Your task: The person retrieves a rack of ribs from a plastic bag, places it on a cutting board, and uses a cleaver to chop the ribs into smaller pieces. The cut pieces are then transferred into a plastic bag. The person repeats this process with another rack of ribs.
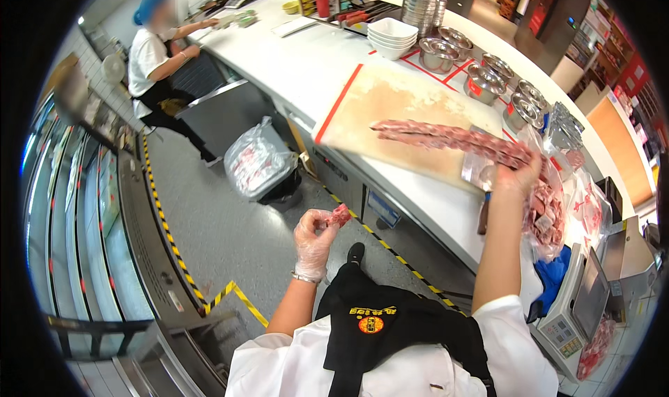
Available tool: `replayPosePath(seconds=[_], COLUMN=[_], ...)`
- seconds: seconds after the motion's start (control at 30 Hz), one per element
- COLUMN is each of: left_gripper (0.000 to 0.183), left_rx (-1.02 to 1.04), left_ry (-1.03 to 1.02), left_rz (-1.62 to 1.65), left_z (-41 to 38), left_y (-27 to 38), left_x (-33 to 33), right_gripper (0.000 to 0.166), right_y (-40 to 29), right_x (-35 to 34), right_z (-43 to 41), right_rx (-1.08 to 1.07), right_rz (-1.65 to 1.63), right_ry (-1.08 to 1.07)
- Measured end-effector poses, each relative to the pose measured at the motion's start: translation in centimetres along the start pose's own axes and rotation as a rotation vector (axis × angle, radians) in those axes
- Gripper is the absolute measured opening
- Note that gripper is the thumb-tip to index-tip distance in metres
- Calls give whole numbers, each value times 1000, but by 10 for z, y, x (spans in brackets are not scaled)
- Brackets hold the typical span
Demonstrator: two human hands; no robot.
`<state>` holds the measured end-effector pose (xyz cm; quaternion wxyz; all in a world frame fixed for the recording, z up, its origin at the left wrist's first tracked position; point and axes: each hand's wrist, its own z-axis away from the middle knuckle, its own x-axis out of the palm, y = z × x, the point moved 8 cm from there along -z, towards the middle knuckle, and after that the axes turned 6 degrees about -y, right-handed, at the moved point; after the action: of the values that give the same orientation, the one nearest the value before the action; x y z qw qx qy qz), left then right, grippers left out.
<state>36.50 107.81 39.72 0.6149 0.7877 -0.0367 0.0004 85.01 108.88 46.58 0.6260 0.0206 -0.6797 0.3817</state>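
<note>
A small piece of raw meat [340, 215] is pinched between the thumb and fingers of my left hand [313, 243], which wears a clear plastic glove and hovers away from the counter, above the floor. My right hand [517, 176] grips one end of a long strip of raw, bony meat [444, 134]. The strip stretches leftward over a pale, stained cutting board [360, 130]. Under the strip lies a broad-bladed cleaver [475, 171], its dark handle past the board's near edge and partly behind my forearm. Chunks of cut meat [546, 219] fill a clear bag beside my right wrist.
Lidded steel pots [483, 83] and stacked white bowls [393, 35] line the board's far side. A digital scale [569, 313] stands at right. A bag-lined bin [261, 159] is on the floor. Another person [157, 57] works at the counter's far end.
</note>
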Motion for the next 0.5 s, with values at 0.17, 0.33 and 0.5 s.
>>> replayPosePath(seconds=[0.17, 0.33, 0.5], left_gripper=[13, 17, 19], left_rx=[32, -42, -101], left_ry=[-144, -220, -343], left_rz=[-80, 54, 75], left_z=[-107, -180, -215], left_y=[-12, -46, -78], left_x=[37, 83, 145], right_gripper=[33, 30, 48], right_y=[123, 166, 72], right_x=[21, -4, -24], right_z=[-75, -88, -42], right_rx=[151, 511, 316], right_rz=[48, 514, 1196], right_ry=[48, 3, -215])
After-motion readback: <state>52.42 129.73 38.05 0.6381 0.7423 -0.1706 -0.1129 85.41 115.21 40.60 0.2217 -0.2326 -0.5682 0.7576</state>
